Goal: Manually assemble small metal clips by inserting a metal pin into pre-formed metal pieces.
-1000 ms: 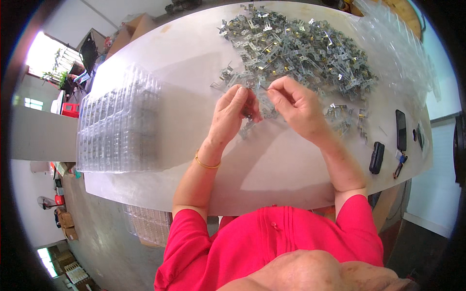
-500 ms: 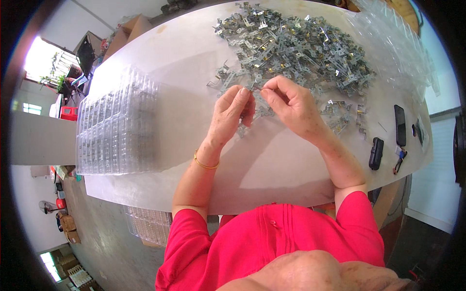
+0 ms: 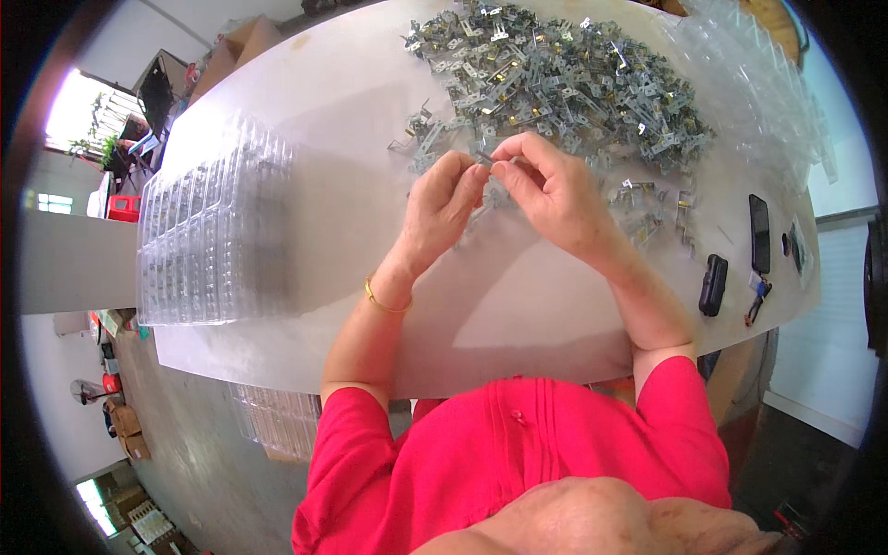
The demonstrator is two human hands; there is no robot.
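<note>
I see the left hand (image 3: 442,202) and right hand (image 3: 558,197) pinching one small metal bit (image 3: 483,158) between them, with filled-looking trays (image 3: 208,236) to their left and a big pile (image 3: 564,88) past them seemingly left to do.

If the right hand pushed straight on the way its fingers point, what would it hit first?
Beyond the metal part at its fingertips, the right hand would probably meet the left hand first; they look very close, but whether they touch is unclear.
</note>
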